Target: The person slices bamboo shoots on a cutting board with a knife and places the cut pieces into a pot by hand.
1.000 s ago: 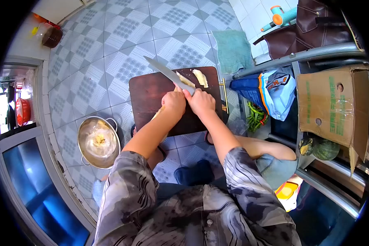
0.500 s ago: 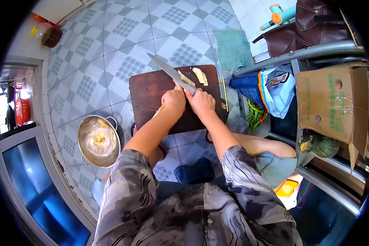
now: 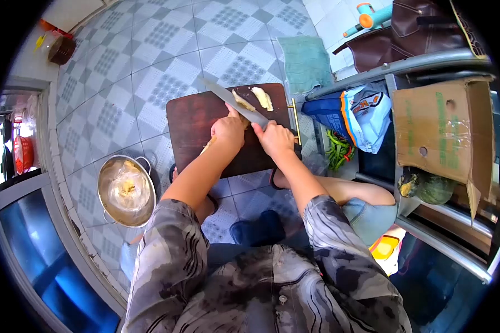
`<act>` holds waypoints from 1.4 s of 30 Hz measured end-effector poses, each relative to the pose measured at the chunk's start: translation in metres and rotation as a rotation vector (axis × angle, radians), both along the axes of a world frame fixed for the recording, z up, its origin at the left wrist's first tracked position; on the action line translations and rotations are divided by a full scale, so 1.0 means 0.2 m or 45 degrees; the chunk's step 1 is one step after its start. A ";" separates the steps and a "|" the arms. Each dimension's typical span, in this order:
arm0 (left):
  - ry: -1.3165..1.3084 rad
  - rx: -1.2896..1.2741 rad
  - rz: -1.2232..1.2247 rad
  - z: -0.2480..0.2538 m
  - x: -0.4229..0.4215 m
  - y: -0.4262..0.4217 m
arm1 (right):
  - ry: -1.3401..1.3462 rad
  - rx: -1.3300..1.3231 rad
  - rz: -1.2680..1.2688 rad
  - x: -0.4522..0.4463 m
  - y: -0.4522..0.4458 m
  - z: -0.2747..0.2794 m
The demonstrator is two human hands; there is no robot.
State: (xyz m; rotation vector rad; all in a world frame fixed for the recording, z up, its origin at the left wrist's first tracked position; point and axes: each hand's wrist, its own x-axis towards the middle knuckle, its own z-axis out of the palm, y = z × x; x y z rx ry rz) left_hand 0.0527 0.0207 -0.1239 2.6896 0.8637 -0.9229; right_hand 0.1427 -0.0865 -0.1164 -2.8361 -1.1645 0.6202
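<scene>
My right hand (image 3: 275,139) is closed around the handle of a large knife (image 3: 228,99), whose blade points up and left over the dark red cutting board (image 3: 191,119). Close beside the blade, my left hand (image 3: 228,131) is closed on a pale yellowish piece of food (image 3: 241,101), partly hidden by the blade and fingers. Another pale piece (image 3: 262,98) lies at the board's top right. A further pale bit (image 3: 209,145) shows under my left wrist.
A metal pot (image 3: 104,191) with a plastic bag inside stands on the tiled floor at left. At right, a rack (image 3: 391,89) holds a cardboard box (image 3: 436,125), a blue-white bag (image 3: 366,119), green peppers (image 3: 337,151) and a dark green squash (image 3: 436,191).
The whole view has shifted slightly, moving the scene left and up. My left fingers have moved a little on the food near the blade; the knife stays in my right hand.
</scene>
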 end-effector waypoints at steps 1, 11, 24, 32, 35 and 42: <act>-0.025 0.015 -0.023 0.02 0.01 0.00 | 0.012 -0.002 0.019 0.01 0.00 -0.01; 0.051 -0.034 0.071 0.03 0.01 0.01 | 0.121 -0.073 -0.208 -0.06 -0.23 0.05; 0.061 -0.097 0.222 0.19 -0.02 0.03 | 0.030 -0.006 -0.203 -0.07 -0.36 -0.02; -0.064 0.105 0.372 0.37 -0.17 0.25 | 0.208 -0.005 -0.330 -0.07 -0.41 0.05; -0.106 0.168 0.181 0.59 -0.16 0.24 | 0.342 0.056 -0.370 -0.07 -0.40 0.11; -0.107 0.188 0.153 0.58 -0.02 0.12 | 0.537 0.244 -0.468 0.03 -0.28 0.43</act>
